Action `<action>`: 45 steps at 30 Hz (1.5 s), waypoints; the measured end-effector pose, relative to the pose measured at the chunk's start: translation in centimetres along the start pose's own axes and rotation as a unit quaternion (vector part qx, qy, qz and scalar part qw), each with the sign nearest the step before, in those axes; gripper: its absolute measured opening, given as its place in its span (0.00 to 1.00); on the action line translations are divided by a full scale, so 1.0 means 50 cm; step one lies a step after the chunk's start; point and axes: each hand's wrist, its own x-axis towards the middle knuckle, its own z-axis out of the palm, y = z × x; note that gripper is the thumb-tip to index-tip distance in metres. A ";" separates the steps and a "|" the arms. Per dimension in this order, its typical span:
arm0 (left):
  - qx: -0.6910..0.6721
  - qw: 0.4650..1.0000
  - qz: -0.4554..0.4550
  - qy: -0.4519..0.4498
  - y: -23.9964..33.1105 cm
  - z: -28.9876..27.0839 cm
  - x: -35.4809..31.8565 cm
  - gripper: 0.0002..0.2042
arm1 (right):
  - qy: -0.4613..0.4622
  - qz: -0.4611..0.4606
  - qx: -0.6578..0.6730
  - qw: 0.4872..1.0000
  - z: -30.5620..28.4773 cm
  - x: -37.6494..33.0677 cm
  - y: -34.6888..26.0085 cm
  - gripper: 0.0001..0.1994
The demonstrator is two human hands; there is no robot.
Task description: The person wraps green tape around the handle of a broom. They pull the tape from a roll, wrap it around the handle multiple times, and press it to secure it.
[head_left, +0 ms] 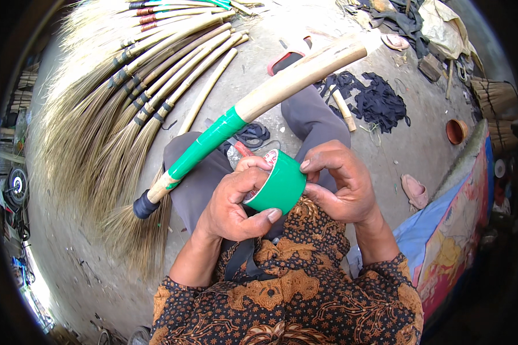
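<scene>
My left hand [242,201] grips a wide roll of green tape [281,185], fingers inside its core and thumb on the outer face. At the roll's right edge my right hand [344,183] is closed, its thumb and index finger against the tape; a lifted end cannot be made out. Beyond both hands a broom [296,80] slants across my lap, its pale wooden handle pointing far right. Green tape [207,142] covers part of that handle, and a black binding [145,205] sits where the straw begins. A small red object [243,149] shows just behind my left fingers.
Several straw brooms [138,95] lie fanned out at the far left. Dark cloth strips [380,103] are heaped at the far right, beside a short wooden stick [343,109]. A brown pot [456,131], a pink shoe [414,191] and a colourful sheet [443,230] lie on the right.
</scene>
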 end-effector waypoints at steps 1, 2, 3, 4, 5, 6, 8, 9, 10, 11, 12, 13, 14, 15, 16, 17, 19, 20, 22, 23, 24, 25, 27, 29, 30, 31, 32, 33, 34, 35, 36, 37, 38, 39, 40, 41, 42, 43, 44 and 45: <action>0.005 1.000 0.004 -0.001 0.001 0.000 0.001 0.15 | -0.015 -0.013 -0.015 1.000 -0.005 0.002 0.000 0.17; 0.011 1.000 0.008 -0.002 0.002 0.000 0.001 0.15 | -0.021 -0.028 -0.032 0.999 -0.009 0.005 0.000 0.17; 0.013 1.000 0.018 0.000 0.003 0.000 0.001 0.15 | -0.028 -0.043 -0.048 0.998 -0.013 0.007 -0.001 0.17; 0.025 0.999 0.019 -0.004 0.004 -0.001 0.000 0.15 | -0.037 -0.058 -0.064 0.996 -0.015 0.009 -0.001 0.17; 0.033 0.999 0.028 -0.008 0.005 -0.001 0.000 0.15 | -0.046 -0.063 -0.063 0.995 -0.016 0.009 -0.001 0.17; 0.040 0.998 0.038 -0.014 0.006 -0.003 0.000 0.15 | -0.056 -0.068 -0.062 0.994 -0.015 0.009 -0.002 0.17; 0.051 0.998 0.038 -0.009 0.007 -0.005 -0.001 0.14 | -0.054 -0.040 -0.050 0.996 -0.010 0.006 -0.005 0.18; 0.056 0.998 0.037 -0.008 0.007 -0.005 -0.001 0.14 | -0.041 -0.008 -0.039 0.998 -0.006 0.002 -0.008 0.18; 0.053 0.998 0.043 -0.008 0.007 -0.005 0.000 0.14 | -0.023 0.007 -0.020 1.000 -0.003 0.000 -0.010 0.18; 0.049 0.998 0.046 -0.008 0.007 -0.005 0.000 0.14 | -0.011 0.031 -0.009 0.999 -0.001 0.000 -0.011 0.18; 0.044 0.998 0.049 -0.009 0.007 -0.005 0.001 0.14 | 0.006 0.039 0.010 0.999 0.000 0.000 -0.011 0.17; 0.041 0.998 0.044 -0.009 0.007 -0.004 0.001 0.14 | 0.014 0.043 0.025 0.999 0.000 0.000 -0.011 0.17; 0.039 0.998 0.038 -0.009 0.007 -0.003 0.002 0.14 | 0.011 0.016 0.002 1.000 -0.002 0.002 -0.011 0.17; 0.032 0.999 0.037 -0.010 0.007 -0.002 0.003 0.14 | -0.003 -0.015 -0.025 1.000 -0.004 0.005 -0.009 0.17; 0.040 0.998 0.037 -0.010 0.008 -0.001 0.003 0.14 | -0.014 -0.038 -0.052 0.998 -0.007 0.008 -0.008 0.17; 0.044 0.998 0.041 -0.010 0.008 -0.001 0.004 0.14 | -0.018 -0.051 -0.063 0.997 -0.008 0.009 -0.008 0.17; 0.051 0.998 0.044 -0.011 0.009 -0.001 0.003 0.14 | -0.020 -0.068 -0.078 0.994 -0.008 0.012 -0.009 0.16; 0.054 0.998 0.041 -0.013 0.010 -0.001 0.003 0.14 | -0.020 -0.067 -0.078 0.994 -0.007 0.012 -0.009 0.16; 0.058 0.998 0.035 -0.019 0.010 -0.004 0.002 0.13 | -0.023 -0.074 -0.073 0.994 -0.007 0.013 -0.010 0.16; 0.058 0.998 0.033 -0.023 0.010 -0.005 0.001 0.13 | -0.029 -0.071 -0.076 0.994 -0.008 0.013 -0.011 0.16; 0.057 0.998 0.030 -0.028 0.010 -0.006 0.001 0.13 | -0.042 -0.068 -0.080 0.994 -0.009 0.013 -0.012 0.16; 0.061 0.997 0.033 -0.031 0.010 -0.007 0.001 0.13 | -0.051 -0.064 -0.075 0.994 -0.010 0.013 -0.013 0.16; 0.058 0.997 0.043 -0.030 0.008 -0.007 0.001 0.13 | -0.056 -0.056 -0.071 0.994 -0.011 0.013 -0.014 0.16; 0.058 0.997 0.043 -0.019 0.006 -0.005 0.002 0.13 | -0.042 -0.034 -0.062 0.997 -0.008 0.013 -0.016 0.15; 0.054 0.997 0.045 -0.016 0.005 -0.004 0.002 0.14 | -0.027 -0.017 -0.059 0.998 -0.006 0.012 -0.017 0.15; 0.054 0.997 0.048 -0.011 0.005 -0.004 0.002 0.14 | -0.012 -0.015 -0.051 0.998 -0.004 0.011 -0.017 0.15; 0.053 0.997 0.049 -0.012 0.003 -0.003 0.003 0.14 | -0.007 -0.018 -0.061 0.998 -0.003 0.012 -0.016 0.15; 0.049 0.997 0.050 -0.014 0.003 -0.003 0.003 0.14 | -0.002 -0.037 -0.065 0.997 -0.002 0.012 -0.015 0.16; 0.054 0.997 0.048 -0.014 0.002 -0.003 0.003 0.14 | -0.003 -0.045 -0.073 0.996 -0.003 0.013 -0.013 0.16; 0.055 0.997 0.047 -0.015 0.002 -0.003 0.003 0.14 | -0.007 -0.058 -0.069 0.996 -0.005 0.014 -0.012 0.16; 0.054 0.997 0.045 -0.018 0.001 -0.004 0.002 0.13 | -0.017 -0.060 -0.070 0.996 -0.008 0.015 -0.011 0.16; 0.055 0.997 0.040 -0.022 0.001 -0.005 0.001 0.14 | -0.023 -0.067 -0.065 0.995 -0.011 0.015 -0.010 0.17; 0.055 0.998 0.035 -0.026 0.001 -0.005 0.000 0.15 | -0.036 -0.065 -0.074 0.995 -0.014 0.015 -0.010 0.17; 0.055 0.998 0.029 -0.029 0.000 -0.005 -0.002 0.16 | -0.045 -0.066 -0.077 0.994 -0.016 0.014 -0.010 0.17; 0.045 0.998 0.018 -0.027 0.000 -0.005 -0.004 0.16 | -0.055 -0.063 -0.079 0.993 -0.018 0.014 -0.009 0.17; 0.034 0.999 0.008 -0.024 0.000 -0.005 -0.007 0.16 | -0.054 -0.066 -0.081 0.993 -0.018 0.013 -0.009 0.17; 0.023 0.999 0.000 -0.026 0.000 -0.004 -0.009 0.15 | -0.054 -0.064 -0.082 0.993 -0.018 0.012 -0.008 0.17; 0.020 1.000 -0.004 -0.019 -0.001 -0.004 -0.011 0.15 | -0.056 -0.063 -0.080 0.993 -0.016 0.011 -0.007 0.17; 0.017 1.000 -0.006 -0.016 -0.001 -0.004 -0.012 0.14 | -0.052 -0.062 -0.076 0.994 -0.014 0.011 -0.007 0.17; 0.012 1.000 -0.013 -0.015 -0.002 -0.004 -0.014 0.14 | -0.051 -0.062 -0.070 0.994 -0.011 0.011 -0.006 0.17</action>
